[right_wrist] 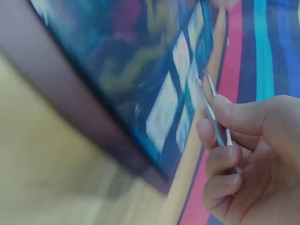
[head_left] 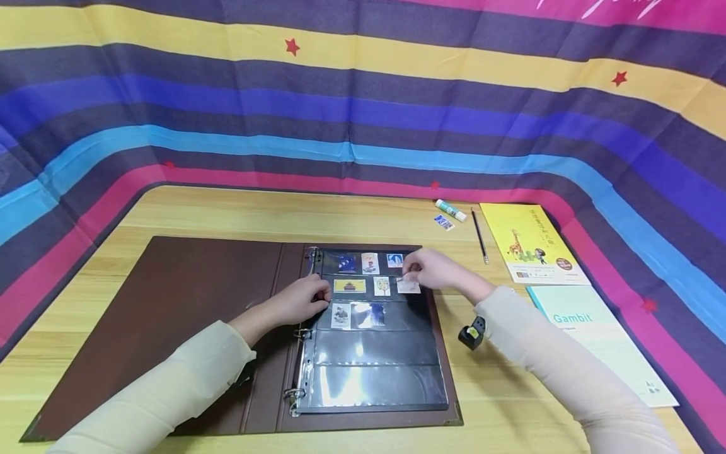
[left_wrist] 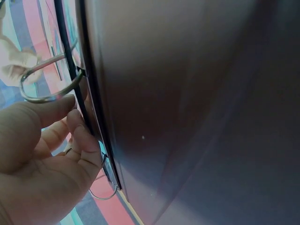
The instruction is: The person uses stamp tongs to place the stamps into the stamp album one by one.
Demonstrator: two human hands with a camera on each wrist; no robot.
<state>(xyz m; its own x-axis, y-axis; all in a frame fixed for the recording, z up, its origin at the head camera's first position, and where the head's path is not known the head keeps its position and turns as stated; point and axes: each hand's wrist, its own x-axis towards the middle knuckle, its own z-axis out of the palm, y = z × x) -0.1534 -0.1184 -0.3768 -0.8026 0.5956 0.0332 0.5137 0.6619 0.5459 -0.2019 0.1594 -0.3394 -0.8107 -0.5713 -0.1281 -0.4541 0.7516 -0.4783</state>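
A brown ring binder (head_left: 210,315) lies spread on the table, with a black stamp page (head_left: 377,347) on its right side. Several stamps sit in the upper rows of clear pockets, among them a yellow stamp (head_left: 349,286) and a tree stamp (head_left: 382,286). My right hand (head_left: 425,268) holds metal tweezers (right_wrist: 216,124), their tips slightly apart, over the page's upper right. A pale stamp (head_left: 409,287) lies just below those fingers. Beside the rings, my left hand (head_left: 300,297) touches the page's left edge with bent fingers (left_wrist: 84,136); whether they pinch it is unclear.
Behind the binder are a glue stick (head_left: 450,210) and a loose blue stamp (head_left: 444,222). Toward the right lie a pencil (head_left: 479,236), a yellow booklet (head_left: 527,236) and a Gambit notepad (head_left: 601,347). A striped cloth (head_left: 351,113) hangs around the table.
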